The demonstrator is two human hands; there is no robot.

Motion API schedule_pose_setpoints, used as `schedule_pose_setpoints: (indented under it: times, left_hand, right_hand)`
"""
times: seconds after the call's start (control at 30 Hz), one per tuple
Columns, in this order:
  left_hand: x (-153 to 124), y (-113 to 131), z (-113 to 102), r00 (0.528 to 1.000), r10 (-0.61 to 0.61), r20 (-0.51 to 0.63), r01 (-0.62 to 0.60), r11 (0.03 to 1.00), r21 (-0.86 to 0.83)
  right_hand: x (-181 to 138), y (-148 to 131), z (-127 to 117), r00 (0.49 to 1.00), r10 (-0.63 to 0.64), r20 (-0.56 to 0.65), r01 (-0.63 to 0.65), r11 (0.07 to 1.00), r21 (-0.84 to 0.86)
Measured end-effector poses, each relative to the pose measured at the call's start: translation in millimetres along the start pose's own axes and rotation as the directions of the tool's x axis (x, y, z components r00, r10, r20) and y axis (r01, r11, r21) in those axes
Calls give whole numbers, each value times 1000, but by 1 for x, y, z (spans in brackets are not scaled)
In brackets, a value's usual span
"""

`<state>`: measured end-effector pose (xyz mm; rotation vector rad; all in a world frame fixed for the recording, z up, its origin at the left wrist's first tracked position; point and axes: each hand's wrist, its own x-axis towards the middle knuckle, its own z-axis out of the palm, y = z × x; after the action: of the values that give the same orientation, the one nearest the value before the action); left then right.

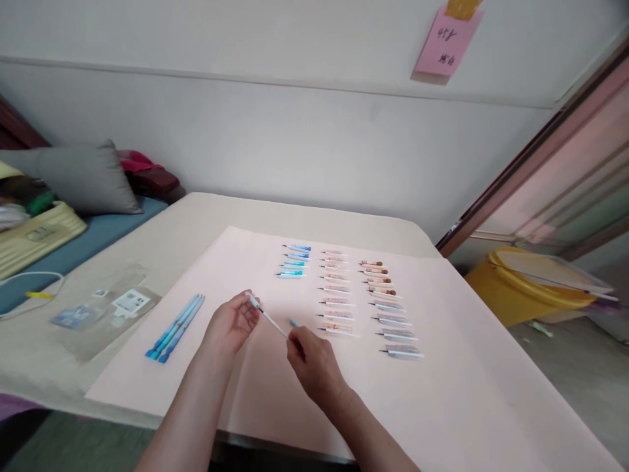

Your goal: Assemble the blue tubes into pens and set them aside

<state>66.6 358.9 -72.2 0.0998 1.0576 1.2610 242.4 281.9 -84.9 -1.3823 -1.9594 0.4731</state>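
Note:
My left hand (pixel 230 323) pinches the blue tip end of a thin pen refill (pixel 271 319) above a pale pink sheet (pixel 457 393). My right hand (pixel 314 364) grips the refill's other end, and a small blue cap (pixel 294 322) shows at its fingertips. The refill spans the gap between both hands. Beyond them lie three columns of small pen tips: blue ones (pixel 293 261), pinkish ones (pixel 335 292), and brown and grey ones (pixel 388 308). A few blue pen barrels (pixel 175 327) lie to the left of my left hand.
A clear plastic packet (pixel 105 309) with printed labels lies on the beige table (pixel 206 213) at the left. A grey cushion (pixel 78 176) and a yellowish case (pixel 34 237) sit on a bed beyond. A yellow tub (pixel 521 288) stands on the floor to the right.

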Motion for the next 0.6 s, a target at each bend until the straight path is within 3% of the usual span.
schedule_pose_setpoints:
  times: [0.17,0.27,0.6]
  left_hand:
    - [-6,-2,3,972,228,48,-233,957,172]
    - [-12,-6,7,949,306,72,-313,905,288]
    - [-27,-35,18,952,245,185,-303,849,433]
  right_hand:
    - [0,-3,-4,1000,13,-2,-12,999,39]
    - [1,-4,-5,1000,24,-11,-23,997,76]
    - [2,0,-3,990,137,-44,-130,981,146]
